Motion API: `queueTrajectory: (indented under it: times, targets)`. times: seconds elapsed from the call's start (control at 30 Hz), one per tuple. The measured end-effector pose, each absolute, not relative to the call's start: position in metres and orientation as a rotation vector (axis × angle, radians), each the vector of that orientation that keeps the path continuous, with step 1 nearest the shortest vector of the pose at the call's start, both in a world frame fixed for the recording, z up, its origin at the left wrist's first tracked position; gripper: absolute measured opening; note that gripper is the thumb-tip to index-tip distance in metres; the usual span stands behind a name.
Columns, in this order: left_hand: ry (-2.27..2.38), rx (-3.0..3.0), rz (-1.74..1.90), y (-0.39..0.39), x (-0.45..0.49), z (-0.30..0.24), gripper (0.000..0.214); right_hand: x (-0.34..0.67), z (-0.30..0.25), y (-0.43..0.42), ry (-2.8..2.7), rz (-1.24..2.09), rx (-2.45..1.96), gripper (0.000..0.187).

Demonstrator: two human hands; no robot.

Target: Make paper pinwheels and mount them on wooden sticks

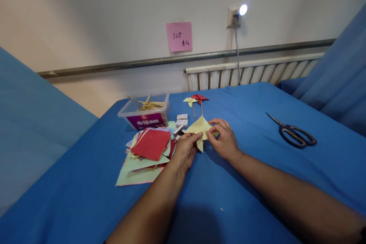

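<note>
A yellow paper pinwheel [201, 125], its corners cut and partly folded, is held up between my two hands above the blue cloth. My left hand [187, 148] grips it from the lower left, thumb on top near the middle. At the right side, the thumb and fingers of my right hand [224, 137] pinch a corner of the same paper. Just behind lie a finished-looking red pinwheel [199, 98] and a pale yellow pinwheel [190, 101], each on a thin stick. Small white boxes [182, 120] sit close to my left hand.
A stack of coloured paper squares [151, 144] lies left of my hands. Behind it stands a clear plastic tub [166, 112] of thin wooden sticks [151, 105]. Black-handled scissors [294, 133] rest on the right. A wall with a metal rail [160, 60] borders the blue-covered table [257, 206].
</note>
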State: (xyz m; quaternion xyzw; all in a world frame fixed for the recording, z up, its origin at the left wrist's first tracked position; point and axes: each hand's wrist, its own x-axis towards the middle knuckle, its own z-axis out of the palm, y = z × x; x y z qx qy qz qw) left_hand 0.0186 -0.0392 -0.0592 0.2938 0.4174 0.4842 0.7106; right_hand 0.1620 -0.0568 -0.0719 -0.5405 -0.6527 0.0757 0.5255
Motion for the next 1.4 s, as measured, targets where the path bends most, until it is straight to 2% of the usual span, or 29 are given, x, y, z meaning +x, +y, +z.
queueTrajectory:
  times: [1.13, 1.33, 1.4]
  targets:
    - [0.997, 0.69, 1.101, -0.0386, 0.0228, -0.0595, 0.028, 0.1609, -0.0731, -0.0584, -1.611, 0.196, -1.292, 0.009]
    - [1.036, 0.775, 1.122, -0.0385, 0.0222, -0.0574, 0.028, 0.1614, -0.072, -0.0581, -1.494, 0.365, -1.229, 0.008]
    - [1.022, 0.82, 1.097, -0.0388, 0.0202, -0.0543, 0.028, 0.1619, -0.0721, -0.055, -1.301, 0.551, -1.187, 0.021]
